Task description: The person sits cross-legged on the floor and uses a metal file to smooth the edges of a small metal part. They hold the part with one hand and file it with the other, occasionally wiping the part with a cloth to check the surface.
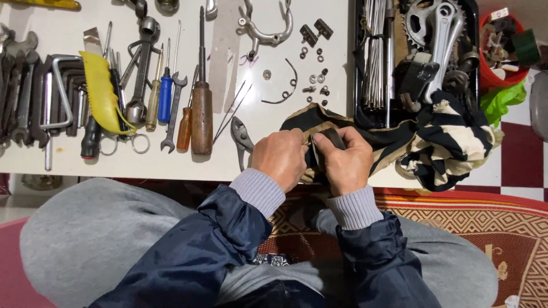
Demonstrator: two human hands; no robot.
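I am holding a small dark part (pixel 331 138) wrapped in the striped rag (pixel 439 142), left hand (pixel 279 158) clenched on the cloth and right hand (pixel 346 162) grasping the part through it, so the rag is cushioning it and giving me purchase. Both hands are hanging at the table's (pixel 171 165) near edge, rag trailing right toward the black tray (pixel 358 68). Left of the rag, pliers (pixel 242 140) are lying close, leaving little room; nearer me, space is opening over my lap.
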